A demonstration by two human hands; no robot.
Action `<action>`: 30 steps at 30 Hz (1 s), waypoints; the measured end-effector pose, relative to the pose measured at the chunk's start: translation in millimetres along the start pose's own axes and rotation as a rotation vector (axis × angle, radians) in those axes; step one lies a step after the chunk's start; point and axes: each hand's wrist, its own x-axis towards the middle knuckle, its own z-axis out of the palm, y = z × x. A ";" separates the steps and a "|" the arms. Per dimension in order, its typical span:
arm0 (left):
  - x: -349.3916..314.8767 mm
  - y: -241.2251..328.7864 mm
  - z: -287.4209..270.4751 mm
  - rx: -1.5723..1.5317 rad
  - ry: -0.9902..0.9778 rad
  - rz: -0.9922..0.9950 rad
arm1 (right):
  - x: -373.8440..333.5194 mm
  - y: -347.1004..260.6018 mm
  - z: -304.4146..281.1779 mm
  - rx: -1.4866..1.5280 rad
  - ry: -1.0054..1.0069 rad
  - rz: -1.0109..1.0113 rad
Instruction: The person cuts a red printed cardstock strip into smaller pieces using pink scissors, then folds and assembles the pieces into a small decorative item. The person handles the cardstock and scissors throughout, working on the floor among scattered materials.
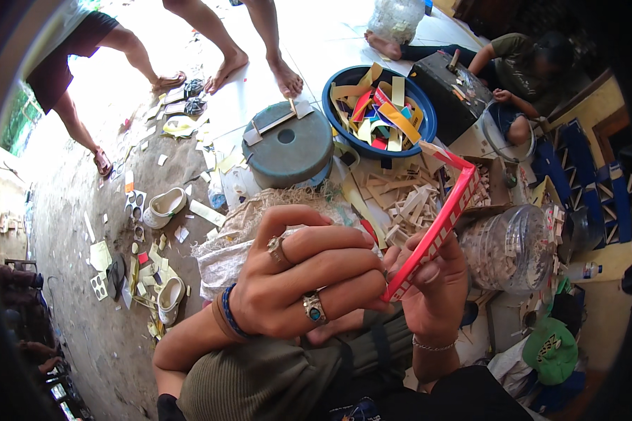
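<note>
A narrow red cardboard-like strip (434, 235) with pale stripes along one edge rises between my hands, bent sharply near its upper end. My right hand (432, 288) grips its lower half, thumb in front and the other fingers partly hidden behind. My left hand (305, 274), wearing two rings, curls its fingers with the tips closed at the strip's lower end. Small folded pale pieces (414, 210) lie in a pile just beyond my right hand. Under and beyond my left hand is a whitish woven sack (218, 263).
Ahead stands a round grey-green drum (288, 161) with a small stick assembly on top. Beside it, a blue tub (432, 119) holds coloured strips. A clear plastic jar (505, 249) lies right. Pale clogs (167, 202) and scraps litter the left floor. Other people stand ahead and sit far right.
</note>
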 end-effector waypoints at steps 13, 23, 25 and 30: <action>-3.8 -4.3 7.5 -0.229 0.070 -0.098 | 2.7 2.8 -3.8 0.009 -0.017 0.060; -11.5 -0.9 5.9 -0.197 0.079 -0.110 | 3.4 5.8 -2.9 0.045 0.022 0.112; -12.3 -1.7 6.7 -0.198 0.083 -0.105 | 5.0 6.1 0.5 0.024 0.042 0.109; -12.6 -2.8 1.6 -0.196 0.045 -0.076 | 5.5 10.4 9.2 -0.132 0.136 0.045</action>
